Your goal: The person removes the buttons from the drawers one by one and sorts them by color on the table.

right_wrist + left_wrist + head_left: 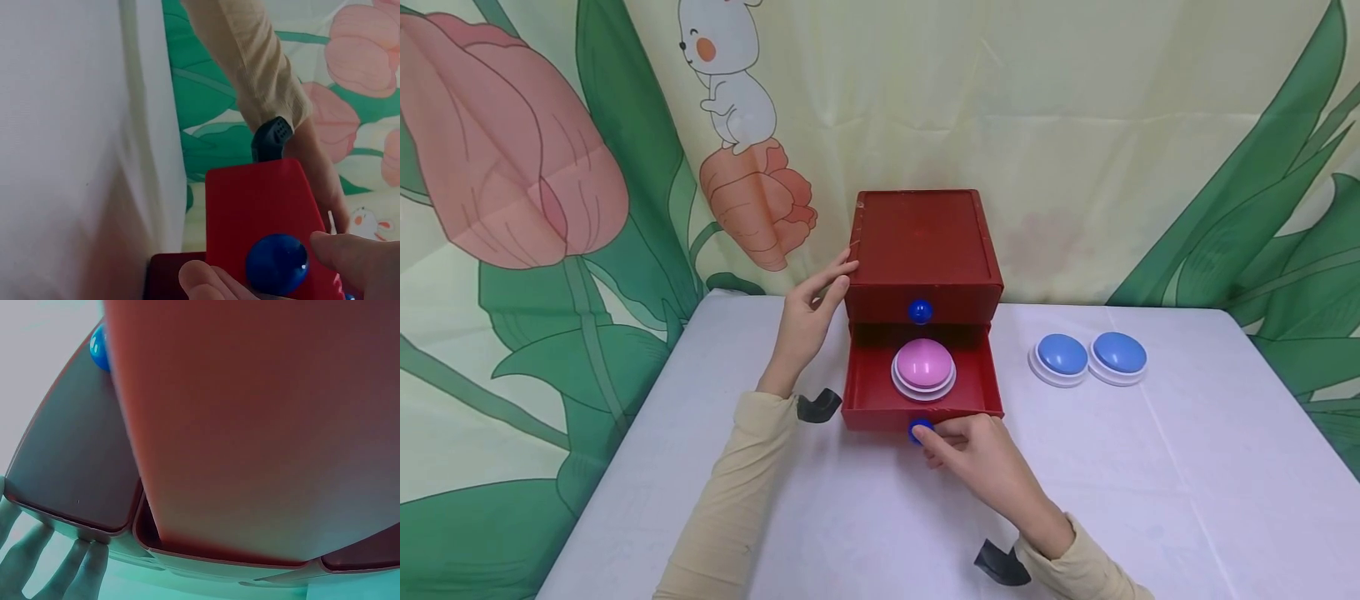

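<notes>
A red two-drawer cabinet (pixel 925 237) stands at the back of the table. Its lower drawer (pixel 868 379) is pulled out, and a pink-domed push button (pixel 924 364) with a white base sits inside. My left hand (pixel 805 321) rests against the cabinet's left side, fingers extended; the left wrist view shows its fingers (pixel 78 569) along the cabinet's edge. At the drawer front, my right hand (pixel 988 467) pinches the blue knob (pixel 920 431) between thumb and fingers. The right wrist view shows that knob (pixel 277 264) close up, with the thumb (pixel 344 253) beside it.
Two blue-domed push buttons, a left one (pixel 1062 356) and a right one (pixel 1118 353), stand side by side on the white-covered table (pixel 1187 467), right of the cabinet. The upper drawer, with its own blue knob (pixel 921 312), is closed. A printed curtain (pixel 1060 150) hangs behind.
</notes>
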`<state>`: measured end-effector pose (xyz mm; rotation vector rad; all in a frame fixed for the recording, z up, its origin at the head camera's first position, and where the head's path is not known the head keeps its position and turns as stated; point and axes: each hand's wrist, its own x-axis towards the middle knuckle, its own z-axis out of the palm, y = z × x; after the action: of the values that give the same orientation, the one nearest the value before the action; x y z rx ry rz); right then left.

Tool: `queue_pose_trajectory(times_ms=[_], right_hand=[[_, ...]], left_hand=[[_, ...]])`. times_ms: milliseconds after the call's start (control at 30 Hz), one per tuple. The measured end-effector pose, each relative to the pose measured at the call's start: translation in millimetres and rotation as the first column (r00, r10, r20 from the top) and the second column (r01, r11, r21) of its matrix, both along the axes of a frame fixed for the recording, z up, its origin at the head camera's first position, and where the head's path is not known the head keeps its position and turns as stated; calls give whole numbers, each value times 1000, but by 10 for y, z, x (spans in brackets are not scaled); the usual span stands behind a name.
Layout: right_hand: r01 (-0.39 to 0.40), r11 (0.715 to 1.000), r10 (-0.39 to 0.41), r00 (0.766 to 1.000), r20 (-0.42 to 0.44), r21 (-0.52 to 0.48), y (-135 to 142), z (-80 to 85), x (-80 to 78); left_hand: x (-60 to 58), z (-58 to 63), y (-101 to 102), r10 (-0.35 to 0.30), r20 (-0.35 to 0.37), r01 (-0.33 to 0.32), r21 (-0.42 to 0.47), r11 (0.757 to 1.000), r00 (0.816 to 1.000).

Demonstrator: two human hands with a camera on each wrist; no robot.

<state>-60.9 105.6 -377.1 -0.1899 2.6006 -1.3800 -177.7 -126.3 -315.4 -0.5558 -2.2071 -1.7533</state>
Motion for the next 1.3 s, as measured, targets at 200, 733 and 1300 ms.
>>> queue_pose_trajectory(times_ms=[200,733,1300], right_hand=[[21,1000,-21,1000,-20,16,21,90,27],[31,998,-24,991,-135,48,175,447,30],[54,997,-33,953,-300,62,269,540,-160]], left_hand=[[-11,-8,0,0,-14,0,-2,1000,1000],[-4,-15,0,8,-5,-8,0,1000,1000],[-5,-19,-1,1,-5,-1,12,1000,1000]])
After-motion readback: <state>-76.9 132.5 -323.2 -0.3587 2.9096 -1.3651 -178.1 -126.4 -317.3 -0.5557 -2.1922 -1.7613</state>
